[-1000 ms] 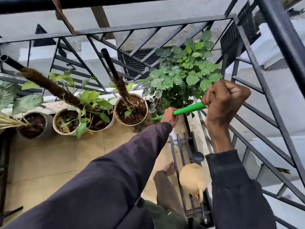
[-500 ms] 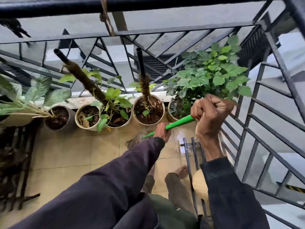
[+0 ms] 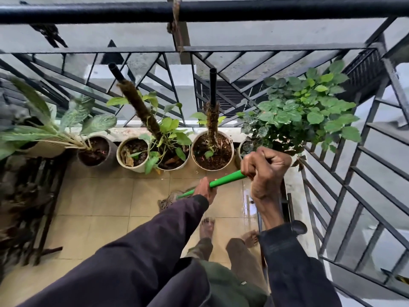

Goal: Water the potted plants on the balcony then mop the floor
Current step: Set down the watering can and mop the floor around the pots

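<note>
Your 2 hands squeeze the green mop handle (image 3: 223, 180): your right hand (image 3: 265, 168) up top, your left hand (image 3: 207, 188) lower down. The mop head (image 3: 167, 200) sits on the floor tiles (image 3: 106, 202), near the pots (image 3: 212, 151).

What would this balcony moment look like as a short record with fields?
place: tiled balcony floor inside a black railing
left hand: gripping the green mop handle lower down
right hand: fisted around the handle's upper end
mop head: on the tiles before the potted plants
floor: wet sheen near the right side
</note>
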